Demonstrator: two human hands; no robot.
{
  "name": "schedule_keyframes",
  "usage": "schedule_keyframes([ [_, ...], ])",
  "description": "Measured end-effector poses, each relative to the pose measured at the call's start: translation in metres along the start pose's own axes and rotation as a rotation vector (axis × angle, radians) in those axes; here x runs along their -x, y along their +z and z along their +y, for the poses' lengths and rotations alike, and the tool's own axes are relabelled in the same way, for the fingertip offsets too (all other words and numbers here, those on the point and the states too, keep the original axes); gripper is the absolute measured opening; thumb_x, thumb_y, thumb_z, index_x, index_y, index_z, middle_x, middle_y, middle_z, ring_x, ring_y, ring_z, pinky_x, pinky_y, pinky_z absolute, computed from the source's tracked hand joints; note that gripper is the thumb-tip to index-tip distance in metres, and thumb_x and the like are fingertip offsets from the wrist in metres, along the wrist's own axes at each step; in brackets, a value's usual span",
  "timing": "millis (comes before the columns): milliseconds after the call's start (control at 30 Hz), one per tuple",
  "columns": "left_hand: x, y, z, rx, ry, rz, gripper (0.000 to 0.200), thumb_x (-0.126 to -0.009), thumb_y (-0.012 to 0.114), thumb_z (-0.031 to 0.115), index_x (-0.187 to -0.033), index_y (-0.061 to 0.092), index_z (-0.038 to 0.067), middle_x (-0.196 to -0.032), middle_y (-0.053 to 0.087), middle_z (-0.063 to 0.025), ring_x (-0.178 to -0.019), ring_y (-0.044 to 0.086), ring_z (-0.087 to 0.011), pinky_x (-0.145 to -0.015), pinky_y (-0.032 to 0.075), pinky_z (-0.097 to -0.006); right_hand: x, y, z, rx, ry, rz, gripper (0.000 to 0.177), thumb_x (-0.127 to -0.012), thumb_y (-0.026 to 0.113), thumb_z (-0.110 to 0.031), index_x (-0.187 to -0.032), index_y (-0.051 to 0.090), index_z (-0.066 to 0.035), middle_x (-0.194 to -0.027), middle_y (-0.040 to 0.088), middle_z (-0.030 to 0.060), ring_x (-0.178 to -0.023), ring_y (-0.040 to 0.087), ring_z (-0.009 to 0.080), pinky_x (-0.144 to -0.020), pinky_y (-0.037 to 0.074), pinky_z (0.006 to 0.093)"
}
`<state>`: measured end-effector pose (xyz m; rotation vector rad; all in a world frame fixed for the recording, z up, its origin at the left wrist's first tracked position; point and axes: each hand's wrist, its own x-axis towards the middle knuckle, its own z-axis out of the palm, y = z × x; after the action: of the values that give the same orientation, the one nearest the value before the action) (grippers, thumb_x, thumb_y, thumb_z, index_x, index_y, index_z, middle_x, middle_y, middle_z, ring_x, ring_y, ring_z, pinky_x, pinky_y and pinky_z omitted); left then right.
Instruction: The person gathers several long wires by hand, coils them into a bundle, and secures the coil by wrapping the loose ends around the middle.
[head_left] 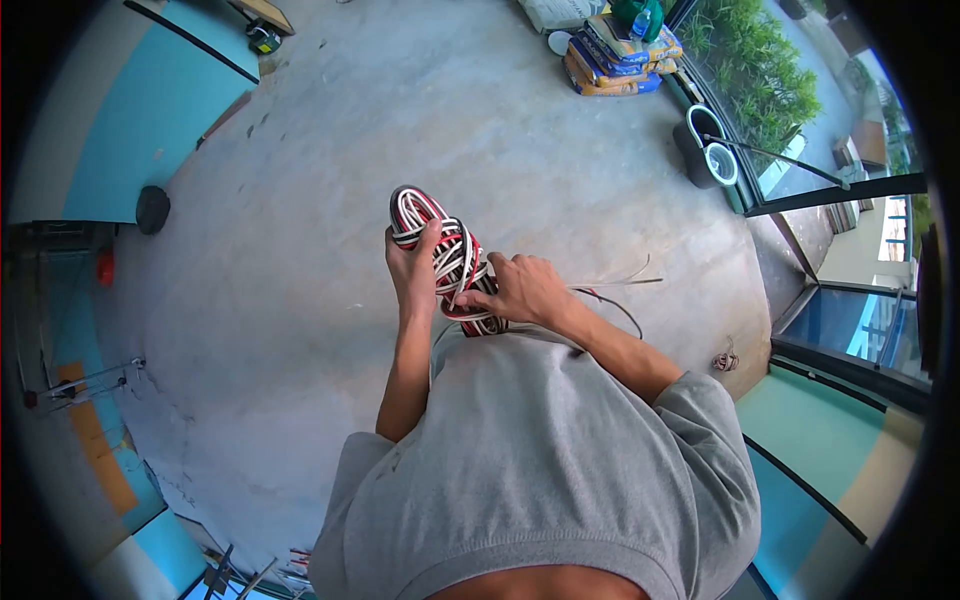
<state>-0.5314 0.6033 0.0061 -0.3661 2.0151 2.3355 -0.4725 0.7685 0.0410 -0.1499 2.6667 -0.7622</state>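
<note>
A bundle of red, white and black electrical wire [458, 255] is held up before my grey shirt, wound into an elongated coil. My left hand [412, 262] grips its left side, with the thumb lying across the strands. Over the lower right part of the coil, my right hand [520, 288] is closed with thumb and fingers on the wires. Loose wire ends [620, 283] stick out to the right past my right wrist. The lowest loops of the bundle reach down to the shirt.
Stacked bags [615, 60] stand at the back right, near black buckets [705, 150] by the window. A smaller wire bundle [726, 358] lies on the concrete floor [270, 290] at right. A dark round object [153, 210] sits by the left wall.
</note>
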Motion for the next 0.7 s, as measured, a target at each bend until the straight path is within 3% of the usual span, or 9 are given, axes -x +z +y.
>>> schedule_keyframes([
  [167, 0.005, 0.011, 0.019, -0.131, 0.154, 0.005, 0.048, -0.086, 0.074, 0.028, -0.111, 0.050, -0.004, -0.097, 0.062, -0.0101, -0.084, 0.061, -0.0150, -0.078, 0.050, -0.0295, 0.003, -0.003, -0.003, -0.020, -0.042, 0.006, 0.082, -0.075, 0.063, -0.072, -0.093, 0.060, 0.007, -0.070, 0.065, 0.0236, -0.073, 0.067, 0.0395, -0.068, 0.052, 0.0468],
  [300, 0.004, 0.007, -0.002, -0.161, 0.132, 0.095, 0.046, -0.086, 0.074, 0.027, -0.109, 0.050, -0.005, -0.098, 0.062, -0.0116, -0.085, 0.061, -0.0165, -0.079, 0.050, -0.0304, 0.015, 0.011, -0.008, 0.048, -0.073, 0.052, 0.090, -0.069, 0.068, -0.074, -0.100, 0.055, 0.009, -0.091, 0.065, 0.0261, -0.083, 0.067, 0.0408, -0.071, 0.054, 0.0462],
  [333, 0.003, 0.007, -0.007, -0.152, 0.101, 0.118, 0.046, -0.086, 0.075, 0.027, -0.108, 0.050, -0.005, -0.098, 0.063, -0.0120, -0.085, 0.062, -0.0169, -0.079, 0.050, -0.0304, 0.019, 0.014, -0.010, 0.069, -0.063, 0.014, 0.091, -0.064, 0.074, -0.068, -0.107, 0.052, 0.009, -0.102, 0.062, 0.0247, -0.091, 0.066, 0.0401, -0.077, 0.054, 0.0454],
  [500, -0.002, 0.011, -0.018, -0.226, 0.044, 0.236, 0.049, -0.086, 0.075, 0.028, -0.107, 0.046, -0.006, -0.092, 0.062, -0.0125, -0.082, 0.060, -0.0172, -0.079, 0.050, -0.0305, 0.006, 0.040, -0.005, 0.119, -0.073, 0.031, 0.080, -0.063, 0.077, -0.053, -0.108, 0.051, 0.007, -0.104, 0.059, 0.0222, -0.095, 0.064, 0.0382, -0.084, 0.051, 0.0456],
  [633, 0.004, 0.013, -0.013, -0.023, -0.004, 0.199, 0.051, -0.088, 0.074, 0.025, -0.111, 0.041, -0.006, -0.106, 0.057, -0.0158, -0.092, 0.060, -0.0176, -0.079, 0.051, -0.0294, 0.003, 0.038, 0.001, 0.063, -0.083, 0.016, 0.071, -0.064, 0.074, -0.050, -0.104, 0.054, 0.005, -0.097, 0.061, 0.0220, -0.092, 0.063, 0.0390, -0.084, 0.051, 0.0449],
  [700, 0.010, 0.000, -0.002, 0.106, -0.066, 0.004, 0.059, -0.089, 0.072, 0.030, -0.123, 0.038, -0.004, -0.118, 0.052, -0.0141, -0.104, 0.056, -0.0181, -0.088, 0.047, -0.0317, 0.001, 0.028, 0.007, -0.043, -0.147, -0.008, 0.067, -0.065, 0.073, -0.049, -0.102, 0.056, 0.004, -0.096, 0.062, 0.0214, -0.091, 0.063, 0.0394, -0.083, 0.050, 0.0454],
])
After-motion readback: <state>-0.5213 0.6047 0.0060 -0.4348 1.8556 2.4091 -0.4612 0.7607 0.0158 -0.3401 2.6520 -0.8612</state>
